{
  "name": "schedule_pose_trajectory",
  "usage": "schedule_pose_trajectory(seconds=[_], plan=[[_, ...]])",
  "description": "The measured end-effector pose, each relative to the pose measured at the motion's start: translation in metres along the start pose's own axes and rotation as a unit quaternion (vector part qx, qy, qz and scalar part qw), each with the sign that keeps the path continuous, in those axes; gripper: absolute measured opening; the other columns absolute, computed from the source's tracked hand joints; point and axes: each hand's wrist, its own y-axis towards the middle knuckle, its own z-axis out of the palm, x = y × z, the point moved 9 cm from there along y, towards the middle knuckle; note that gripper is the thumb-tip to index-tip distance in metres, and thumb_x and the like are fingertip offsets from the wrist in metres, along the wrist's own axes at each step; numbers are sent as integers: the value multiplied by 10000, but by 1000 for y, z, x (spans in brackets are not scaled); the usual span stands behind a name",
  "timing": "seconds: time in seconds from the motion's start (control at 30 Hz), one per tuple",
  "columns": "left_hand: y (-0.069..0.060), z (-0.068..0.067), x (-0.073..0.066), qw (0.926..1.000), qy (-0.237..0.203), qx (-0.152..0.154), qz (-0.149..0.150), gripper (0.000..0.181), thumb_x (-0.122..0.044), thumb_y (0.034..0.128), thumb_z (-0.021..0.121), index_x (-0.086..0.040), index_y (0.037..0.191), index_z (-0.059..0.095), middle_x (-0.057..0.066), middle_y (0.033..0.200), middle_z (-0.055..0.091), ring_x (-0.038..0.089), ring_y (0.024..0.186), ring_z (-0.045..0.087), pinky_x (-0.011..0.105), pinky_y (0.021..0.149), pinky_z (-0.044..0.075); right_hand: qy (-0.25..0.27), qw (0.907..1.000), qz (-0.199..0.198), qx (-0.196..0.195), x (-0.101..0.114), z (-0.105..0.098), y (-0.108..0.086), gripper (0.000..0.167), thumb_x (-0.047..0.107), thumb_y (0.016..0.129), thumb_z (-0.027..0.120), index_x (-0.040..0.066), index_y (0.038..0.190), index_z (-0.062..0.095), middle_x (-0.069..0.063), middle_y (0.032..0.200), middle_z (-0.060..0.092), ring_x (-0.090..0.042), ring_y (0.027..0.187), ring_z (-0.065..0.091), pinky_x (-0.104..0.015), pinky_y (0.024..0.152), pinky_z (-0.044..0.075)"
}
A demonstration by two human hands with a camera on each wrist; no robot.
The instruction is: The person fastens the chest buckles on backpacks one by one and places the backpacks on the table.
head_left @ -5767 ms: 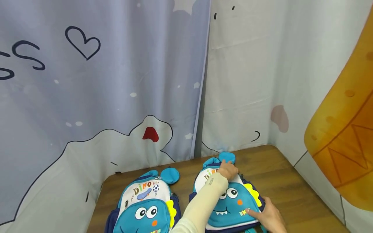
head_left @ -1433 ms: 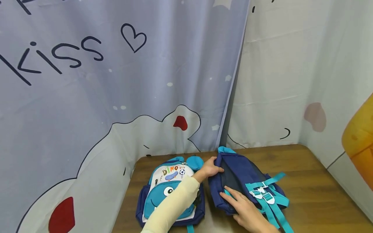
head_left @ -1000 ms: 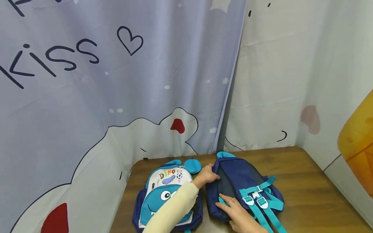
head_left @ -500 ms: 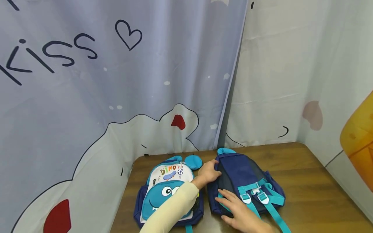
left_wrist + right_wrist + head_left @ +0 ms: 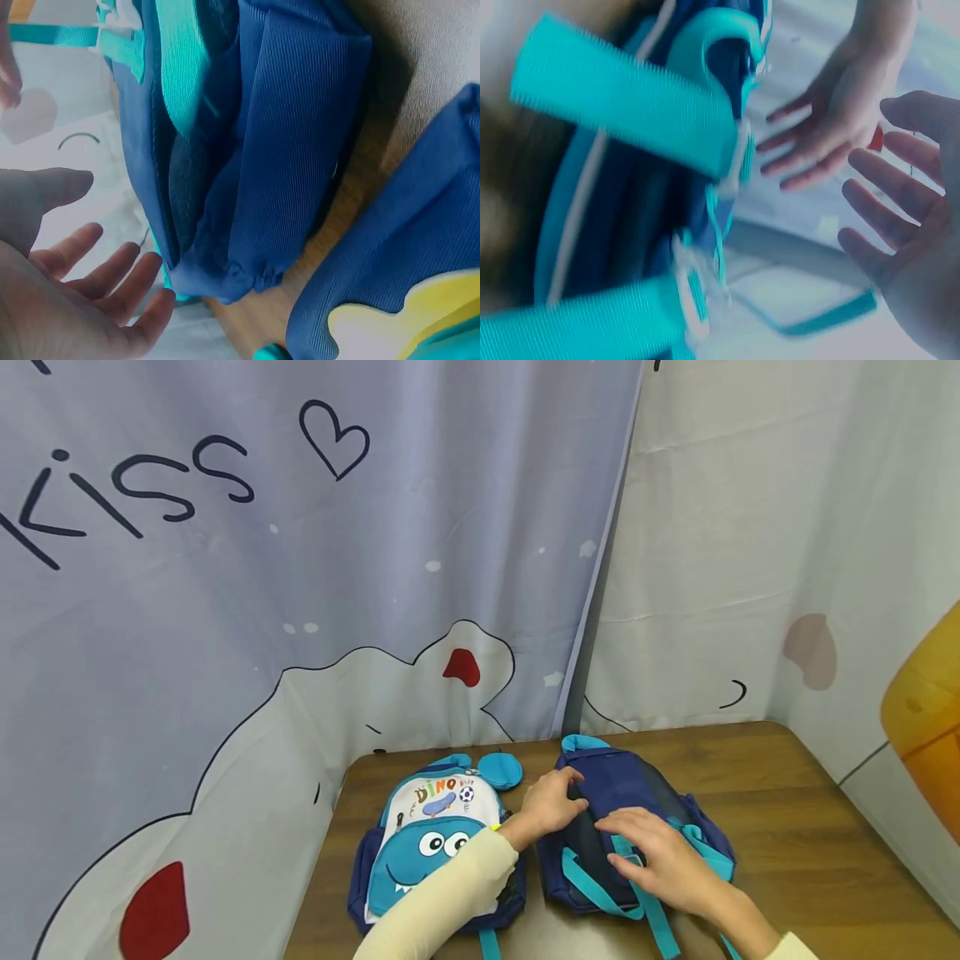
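A navy backpack [image 5: 622,785] lies front down on the table's right half, its turquoise straps [image 5: 596,881] and white buckles uppermost. Above its left side hovers my left hand [image 5: 551,802], fingers spread and loosely bent, holding nothing. In the left wrist view a gap shows between that hand and the backpack [image 5: 292,150]. My right hand [image 5: 660,856] hangs over the buckle area with relaxed fingers, hiding part of the straps; the right wrist view shows it apart from the webbing. To the left, a second backpack [image 5: 431,852] with a dinosaur face lies face up, partly covered by my left sleeve.
Both backpacks lie on a brown wooden table [image 5: 795,827]. Behind it hangs a printed curtain [image 5: 412,527], and another light curtain runs along the right side. A round turquoise pouch [image 5: 500,771] sits at the top of the left backpack.
Earlier the right backpack lay face up; it has since been turned over. In the last half second my left hand has let go of its edge, and my right hand has lifted off towards the buckles.
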Motion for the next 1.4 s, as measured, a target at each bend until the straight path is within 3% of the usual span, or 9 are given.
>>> schedule_pose_trajectory(seconds=[0.2, 0.33, 0.43, 0.5, 0.6, 0.73, 0.83, 1.03, 1.4], plan=[[-4, 3, -12, 9990, 366, 91, 238, 365, -319, 971, 773, -221, 1315, 700, -21, 1277, 735, 154, 1168, 685, 435, 981, 532, -241, 9990, 302, -205, -26, -23, -3, 560, 34, 731, 923, 218, 1230, 748, 55, 1201, 747, -215, 1138, 662, -381, 1028, 399], [-5, 3, -22, 9984, 385, 125, 391, 365, -334, 975, 769, -233, 1318, 697, -28, 1277, 735, 129, 1163, 677, 422, 993, 521, -205, 9979, 481, -394, -43, -35, -8, 531, 7, 720, 919, 198, 1189, 756, 41, 1154, 754, -216, 1101, 660, -233, 1194, 232], [-6, 4, -29, 9981, 376, 186, 459, 363, -340, 976, 767, -238, 1318, 698, -26, 1280, 734, 109, 1157, 673, 422, 996, 508, -209, 9958, 802, -385, -58, -39, -13, 498, 20, 752, 909, 190, 1193, 752, 34, 1151, 755, -227, 1106, 655, -186, 1227, 150], [-8, 7, -33, 9976, 406, 243, 512, 365, -342, 978, 766, -242, 1322, 697, -29, 1280, 732, 98, 1154, 670, 427, 998, 498, -238, 9932, 1101, -291, -68, -40, -17, 456, 65, 802, 897, 178, 1217, 748, 17, 1167, 757, -251, 1130, 648, -335, 1233, 254], [-10, 11, -42, 9964, 494, 287, 632, 374, -354, 976, 769, -256, 1330, 693, -50, 1268, 728, 83, 1139, 668, 411, 983, 491, -236, 9860, 1649, -35, -80, -39, -27, 448, 173, 881, 865, 132, 1300, 712, -41, 1225, 752, -322, 1186, 627, -576, 1096, 372], [-14, 21, -52, 9944, 618, 335, 790, 392, -386, 969, 774, -283, 1338, 687, -91, 1230, 716, 53, 1105, 659, 360, 937, 483, -176, 9732, 2257, 413, -95, -34, -41, 672, 317, 908, 851, 54, 1459, 572, -129, 1269, 742, -432, 1220, 610, -714, 956, 387], [-17, 32, -57, 9934, 683, 380, 842, 395, -404, 963, 779, -300, 1333, 686, -118, 1210, 710, 37, 1095, 651, 347, 929, 480, -134, 9662, 2498, 619, -103, -27, -51, 777, 377, 893, 861, 45, 1504, 514, -131, 1250, 752, -448, 1206, 619, -728, 946, 397], [-18, 52, -75, 9885, 897, 489, 1112, 406, -441, 966, 764, -327, 1345, 672, -157, 1197, 701, 23, 1070, 639, 305, 881, 467, -269, 9636, 2606, 527, -112, -24, -69, 718, 368, 847, 901, 66, 1428, 606, -58, 1162, 772, -393, 1125, 652, -692, 910, 433], [-17, 70, -92, 9804, 1332, 491, 1364, 455, -498, 971, 737, -363, 1395, 640, -158, 1271, 690, 49, 1111, 631, 299, 868, 456, -264, 9602, 2700, 663, -119, -13, -76, 720, 390, 805, 929, 51, 1378, 656, -73, 1176, 746, -340, 1084, 656, -626, 901, 487]])
